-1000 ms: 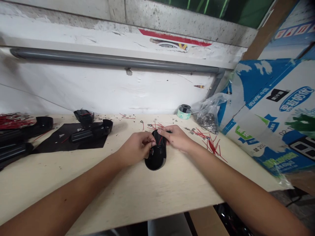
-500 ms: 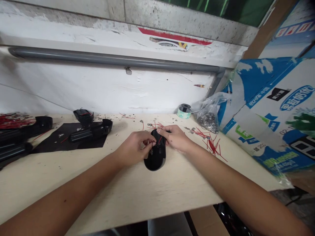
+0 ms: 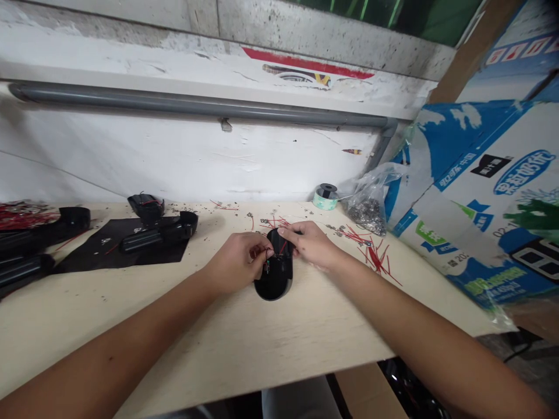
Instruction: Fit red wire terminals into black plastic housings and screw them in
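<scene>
A black plastic housing with a rounded, hollow near end lies on the table in front of me. My right hand grips its far end, thumb on top and fingers along the right side. At its left edge, my left hand pinches a thin dark wire between thumb and forefinger. Just below those fingertips a small part with a green spot shows inside the housing, too small to name. A short red wire runs across the housing's inside.
Loose red wires and metal bits are scattered at right. Behind them are a bag of small metal parts, a tape roll and a large carton. More black housings lie left, some on a black sheet.
My left fingers have lifted slightly and turned, and the dark wire and green-spotted part now show more. My right hand keeps its hold; the view has shifted a little.
</scene>
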`<state>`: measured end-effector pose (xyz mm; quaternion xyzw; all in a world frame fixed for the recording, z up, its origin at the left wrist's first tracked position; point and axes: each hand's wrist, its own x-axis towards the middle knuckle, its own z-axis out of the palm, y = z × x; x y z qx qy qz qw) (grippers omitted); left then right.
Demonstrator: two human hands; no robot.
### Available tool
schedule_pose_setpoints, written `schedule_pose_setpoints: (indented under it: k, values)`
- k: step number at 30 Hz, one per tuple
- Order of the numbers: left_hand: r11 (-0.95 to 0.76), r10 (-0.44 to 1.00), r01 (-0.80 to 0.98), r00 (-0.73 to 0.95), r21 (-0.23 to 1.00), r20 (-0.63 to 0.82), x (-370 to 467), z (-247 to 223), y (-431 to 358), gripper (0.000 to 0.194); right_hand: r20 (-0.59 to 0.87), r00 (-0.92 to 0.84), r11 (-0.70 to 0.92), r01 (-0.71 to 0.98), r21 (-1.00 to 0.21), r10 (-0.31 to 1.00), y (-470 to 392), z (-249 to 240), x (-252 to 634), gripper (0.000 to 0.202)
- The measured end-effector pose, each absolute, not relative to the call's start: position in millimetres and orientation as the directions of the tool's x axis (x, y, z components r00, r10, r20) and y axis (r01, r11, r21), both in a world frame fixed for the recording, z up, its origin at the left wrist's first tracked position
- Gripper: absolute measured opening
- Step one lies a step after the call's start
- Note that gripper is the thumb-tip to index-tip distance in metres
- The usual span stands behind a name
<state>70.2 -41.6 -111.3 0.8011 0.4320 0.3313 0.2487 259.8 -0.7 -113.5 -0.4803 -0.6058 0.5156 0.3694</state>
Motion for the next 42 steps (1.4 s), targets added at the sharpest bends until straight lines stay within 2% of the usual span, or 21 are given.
schedule_pose_setpoints:
  k: [6,9,17,25,35,38,42]
  values:
    - [-0.397,0.902,0.470,0.357,0.788,0.242,71.7,-112.7,-42.7,0.018,-0.021,-0.273,0.036,0.201,-0.979,0.962,0.8,-116.8,260.7,0.037]
    - [-0.382,0.911,0.469,0.338,0.796,0.237,73.0,-112.5,-43.3,0.018,-0.014,-0.276,0.040,0.191,-0.981,0.961,1.5,-118.3,261.5,0.039]
    - [-0.537,0.841,0.560,0.419,0.631,0.344,71.0,-108.3,-42.3,0.015,-0.031,-0.266,0.030,0.224,-0.974,0.964,2.9,-120.8,261.5,0.034]
    - [-0.656,0.755,0.586,0.524,0.476,0.395,67.4,-104.0,-44.0,0.021,-0.066,-0.261,-0.028,0.148,-0.989,0.963,1.5,-119.9,259.5,0.035]
    - [-0.707,0.707,0.580,0.603,0.405,0.369,66.6,-100.5,-42.6,0.019,-0.045,-0.234,0.005,0.208,-0.978,0.971,5.0,-126.5,259.7,0.036]
    - [-0.705,0.706,0.558,0.605,0.437,0.367,66.4,-103.0,-42.6,0.019,-0.046,-0.263,0.002,0.180,-0.984,0.964,5.9,-128.7,260.9,0.041]
    - [-0.586,0.800,0.526,0.497,0.616,0.337,67.3,-107.8,-42.0,0.017,0.002,-0.310,0.049,0.145,-0.988,0.951,7.0,-127.8,263.9,0.047]
